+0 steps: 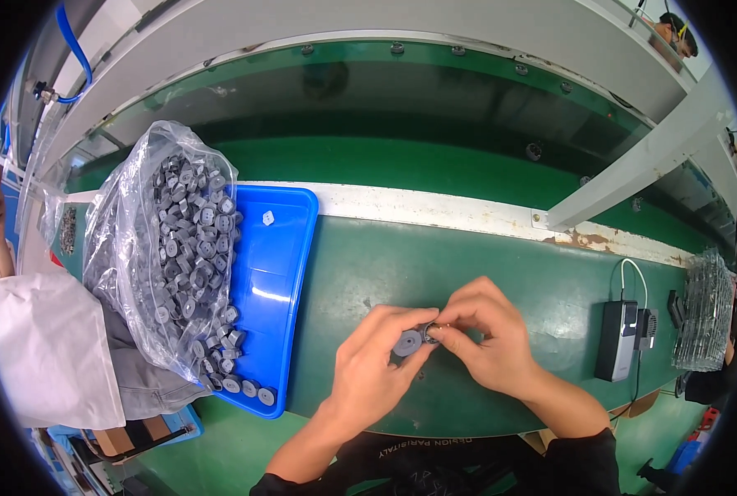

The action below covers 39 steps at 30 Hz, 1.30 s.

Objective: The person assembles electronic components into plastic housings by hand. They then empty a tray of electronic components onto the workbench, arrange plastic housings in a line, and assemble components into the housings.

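Note:
Above the green worktable, my left hand (370, 357) is closed around a round grey plastic part (407, 343) with a disc-like face. Close against it, my right hand (498, 345) pinches at a small dark ring-shaped part (430, 333); the fingertips cover much of it. Both hands meet there, thumbs and forefingers nearly touching. Left of them lies a blue tray (276, 248), in which a clear plastic bag (108, 252) spills many similar grey parts (195, 223). Several round ones sit along the tray's near edge, and one pale piece (268, 217) rests apart near the far side.
Beyond a white rail (434, 204), a green conveyor belt (343, 161) carries scattered small dark parts. A slanted grey post (633, 165) rises at the right. Nearby stand a dark box-shaped device (616, 339) with a white cable and stacked clear trays (703, 310). A person in white (50, 343) is at the left.

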{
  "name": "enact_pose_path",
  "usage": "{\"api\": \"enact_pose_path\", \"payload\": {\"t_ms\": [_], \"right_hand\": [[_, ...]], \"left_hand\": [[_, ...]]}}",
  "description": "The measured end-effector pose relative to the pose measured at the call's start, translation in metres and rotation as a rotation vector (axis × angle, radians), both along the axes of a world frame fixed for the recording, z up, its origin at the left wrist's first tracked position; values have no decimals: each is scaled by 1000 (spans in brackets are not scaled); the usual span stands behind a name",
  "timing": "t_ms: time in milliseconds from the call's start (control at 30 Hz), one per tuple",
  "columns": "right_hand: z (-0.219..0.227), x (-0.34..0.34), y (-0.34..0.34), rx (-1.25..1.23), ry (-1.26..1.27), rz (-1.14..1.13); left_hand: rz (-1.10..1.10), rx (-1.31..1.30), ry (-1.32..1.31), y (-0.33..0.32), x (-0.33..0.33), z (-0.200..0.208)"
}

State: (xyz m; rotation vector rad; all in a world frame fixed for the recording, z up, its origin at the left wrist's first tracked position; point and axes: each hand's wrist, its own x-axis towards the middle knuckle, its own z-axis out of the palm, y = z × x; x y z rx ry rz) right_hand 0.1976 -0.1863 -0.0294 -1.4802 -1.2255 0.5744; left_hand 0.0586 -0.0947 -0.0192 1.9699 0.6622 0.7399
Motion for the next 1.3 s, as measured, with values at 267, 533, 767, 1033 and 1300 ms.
{"api": "enact_pose_path", "payload": {"t_ms": [267,533,767,1033,1300], "right_hand": [[0,16,23,-162,-86,24],[-52,161,119,-297,-211,-334],[-52,146,109,-132,-638,-688],[1,21,45,-203,-419,568],[-26,7,22,-79,-455,491]], "left_hand": [[159,137,110,4,-21,-7],[377,35,-12,16,-91,-6],[326,-765,-627,10,-139,-25],[186,-885,-740,14,-139,-33],[138,-919,-602,2,-101,-34]]}}
